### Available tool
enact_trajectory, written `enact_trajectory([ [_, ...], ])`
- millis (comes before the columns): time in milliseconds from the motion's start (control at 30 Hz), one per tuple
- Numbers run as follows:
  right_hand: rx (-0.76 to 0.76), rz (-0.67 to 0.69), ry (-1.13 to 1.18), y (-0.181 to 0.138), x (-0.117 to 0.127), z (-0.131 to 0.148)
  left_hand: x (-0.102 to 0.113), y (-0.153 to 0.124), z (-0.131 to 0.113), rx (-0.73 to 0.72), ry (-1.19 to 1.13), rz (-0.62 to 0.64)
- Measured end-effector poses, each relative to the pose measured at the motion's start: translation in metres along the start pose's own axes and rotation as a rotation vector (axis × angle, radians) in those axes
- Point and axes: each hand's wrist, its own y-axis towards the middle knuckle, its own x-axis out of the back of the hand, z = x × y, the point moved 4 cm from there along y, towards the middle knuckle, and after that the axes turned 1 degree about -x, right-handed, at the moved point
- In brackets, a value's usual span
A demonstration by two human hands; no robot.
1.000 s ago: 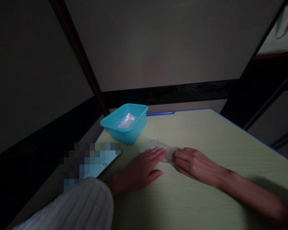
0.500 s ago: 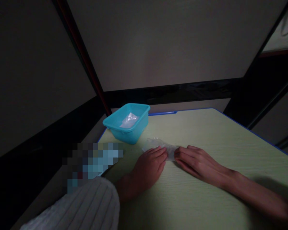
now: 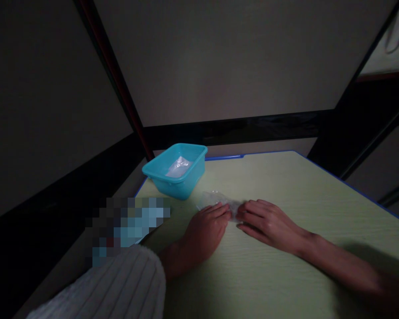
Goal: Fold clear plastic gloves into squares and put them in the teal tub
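A clear plastic bag (image 3: pixel 216 199), thin and crumpled, lies flat on the table under my two hands. My left hand (image 3: pixel 206 230) rests over its near edge with the fingers stretched out and lying flat on the film. From the other side, my right hand (image 3: pixel 267 223) touches the bag's right end with its fingertips. Its thumb is apart from the fingers, nearer to me. Part of the bag is hidden beneath the fingers of both hands.
A turquoise plastic basin (image 3: pixel 186 185) stands at the back left of the table. Inside it lies a whitish plastic packet (image 3: pixel 179 166). Left of my left forearm is a blurred-out pale blue item (image 3: pixel 136 228). A wall rises behind the blue-edged wooden table (image 3: pixel 286 177).
My right hand has slid slightly left along the bag, and its thumb has come away from the fingers. My left hand stays in place. The basin has not moved.
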Motion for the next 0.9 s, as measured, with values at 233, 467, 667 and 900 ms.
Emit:
enact_trajectory([
  [233, 0.057, -0.119, -0.063, 0.001, 0.002, 0.003, 0.001, -0.003, 0.001, 0.026, -0.036, -0.003],
  [467, 0.163, -0.171, -0.103, 0.003, 0.007, 0.01, 0.003, -0.004, 0.0, 0.035, -0.092, 0.002],
  [667, 0.248, -0.218, -0.164, 0.002, 0.016, 0.018, 0.002, -0.002, -0.002, -0.01, -0.194, 0.069],
  [900, 0.275, -0.305, -0.131, 0.002, 0.034, 0.021, 0.004, -0.003, -0.013, -0.045, -0.4, 0.128],
])
